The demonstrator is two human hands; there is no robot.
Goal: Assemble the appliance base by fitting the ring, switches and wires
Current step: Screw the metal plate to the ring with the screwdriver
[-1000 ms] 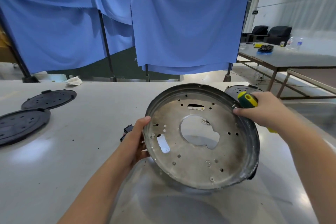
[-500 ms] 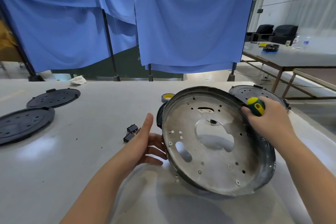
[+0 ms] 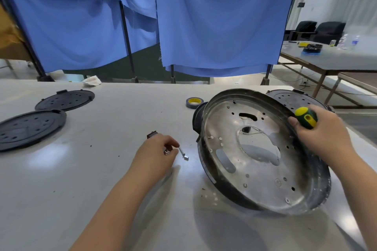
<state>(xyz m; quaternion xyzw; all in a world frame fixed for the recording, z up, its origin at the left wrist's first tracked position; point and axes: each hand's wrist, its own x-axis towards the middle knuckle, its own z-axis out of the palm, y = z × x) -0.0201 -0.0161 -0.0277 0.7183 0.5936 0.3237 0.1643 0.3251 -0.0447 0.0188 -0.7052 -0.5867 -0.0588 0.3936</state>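
Pinched between my left hand's (image 3: 157, 155) thumb and fingertips is some small metal hardware, with a little metal bolt-like piece (image 3: 183, 154) lying on the table (image 3: 91, 169) just beside my fingers; I cannot tell whether I have hold of that piece too. Right hand (image 3: 320, 134) is curled around the yellow-and-green screwdriver handle (image 3: 306, 118) and, with the same fingers, pressing on the far rim of the metal base pan (image 3: 263, 153), which stands tilted, its near edge on the table and its open face toward me. That double duty is what worries me: one hand holding both tool and rim is a weak hold, and if the handle rolls in my palm the pan could tip over or skate on the smooth tabletop. A thin wire (image 3: 252, 131) shows through the big centre cut-out, and a slipping pan could snag or pinch it. The small part could roll away if I fumble it. A black switch block (image 3: 152, 135) sits right behind my left hand, easy to knock. Further out lie a tape roll (image 3: 194, 102), two black perforated discs (image 3: 30, 126) at the left, and another one (image 3: 295, 98) behind the pan.
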